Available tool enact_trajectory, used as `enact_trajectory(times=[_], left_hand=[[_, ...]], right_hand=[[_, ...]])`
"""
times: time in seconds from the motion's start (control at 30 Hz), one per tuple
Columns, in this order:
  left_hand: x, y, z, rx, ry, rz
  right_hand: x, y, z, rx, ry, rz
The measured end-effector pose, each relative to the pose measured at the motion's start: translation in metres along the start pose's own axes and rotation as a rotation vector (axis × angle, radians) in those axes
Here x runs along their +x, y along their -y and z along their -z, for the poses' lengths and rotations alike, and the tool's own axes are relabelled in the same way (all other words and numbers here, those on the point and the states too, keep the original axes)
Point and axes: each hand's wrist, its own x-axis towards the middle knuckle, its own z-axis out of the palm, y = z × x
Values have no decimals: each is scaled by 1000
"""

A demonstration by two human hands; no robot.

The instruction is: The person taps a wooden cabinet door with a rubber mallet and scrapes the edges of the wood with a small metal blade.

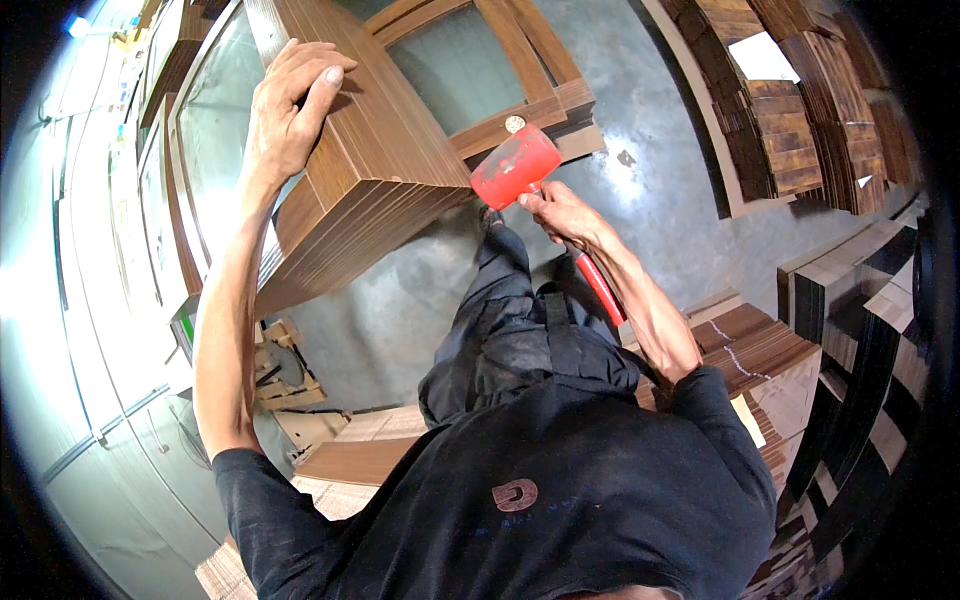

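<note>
- Black shirt (620, 470), foreground.
- Left hand (287, 112), loosely curled, at panel stack's (385, 125) left edge.
- Right hand (566, 214), clamped on red mallet (518, 165), head near stack's near-right corner.

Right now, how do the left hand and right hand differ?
The left hand is free of tools, while the right hand grips the red mallet just below its head. The left hand is at the brown board stack, contact hard to tell; the right is clear of it. The left reaches further forward than the right. Both are bare.
</note>
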Motion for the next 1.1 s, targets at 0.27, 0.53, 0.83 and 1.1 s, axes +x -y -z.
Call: enact_trajectory(times=[0.27, 0.53, 0.83, 1.1], left_hand=[[0, -4, 1, 20, -14, -5], [-1, -2, -1, -12, -23, 14], [-8, -1, 0, -2, -34, 22], [-15, 5, -5, 69, -156, -23]], right_hand=[[-5, 11, 17, 6, -51, -26], [7, 4, 8, -93, 37, -48], [-26, -31, 29, -150, -47, -200], [-68, -160, 52, -38, -213, -264]])
